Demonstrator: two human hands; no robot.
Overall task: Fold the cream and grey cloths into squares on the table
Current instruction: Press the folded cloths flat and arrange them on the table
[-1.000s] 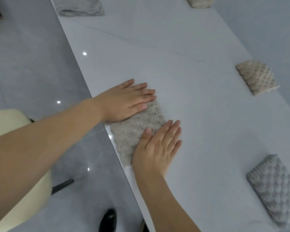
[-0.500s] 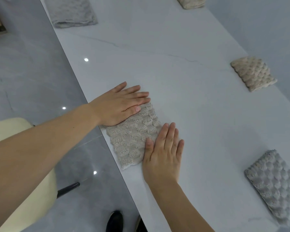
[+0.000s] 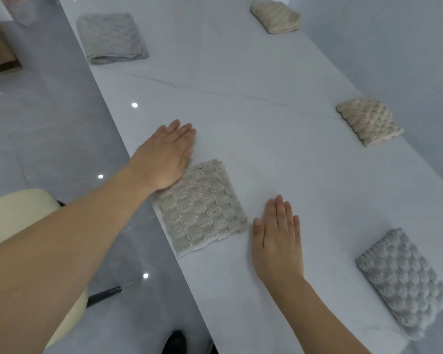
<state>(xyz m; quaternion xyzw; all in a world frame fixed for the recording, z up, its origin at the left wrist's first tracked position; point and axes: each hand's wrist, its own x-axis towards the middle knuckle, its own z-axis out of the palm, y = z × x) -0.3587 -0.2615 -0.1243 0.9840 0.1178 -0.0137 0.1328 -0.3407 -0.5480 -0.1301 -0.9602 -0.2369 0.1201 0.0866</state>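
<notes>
A cream bobbled cloth (image 3: 202,208) lies folded into a square at the near left edge of the white table (image 3: 266,123). My left hand (image 3: 166,154) lies flat with straight fingers, its heel on the cloth's far left corner and its fingers on the table beyond. My right hand (image 3: 276,238) rests flat on the table just right of the cloth, apart from it. A grey folded cloth (image 3: 404,284) sits at the near right. Two cream folded cloths (image 3: 368,121) (image 3: 275,16) lie along the right edge. Another grey folded cloth (image 3: 111,38) lies at the far left.
The table's left edge runs diagonally beside the glossy grey floor (image 3: 49,111). A cream chair seat (image 3: 16,215) with a dark leg stands under my left arm. A dark shoe (image 3: 175,342) shows at the bottom. A wall borders the table on the right.
Both hands have slid off the cream cloth: the left one away toward the far side, the right one out to the right onto bare table. The cloth now shows nearly whole.
</notes>
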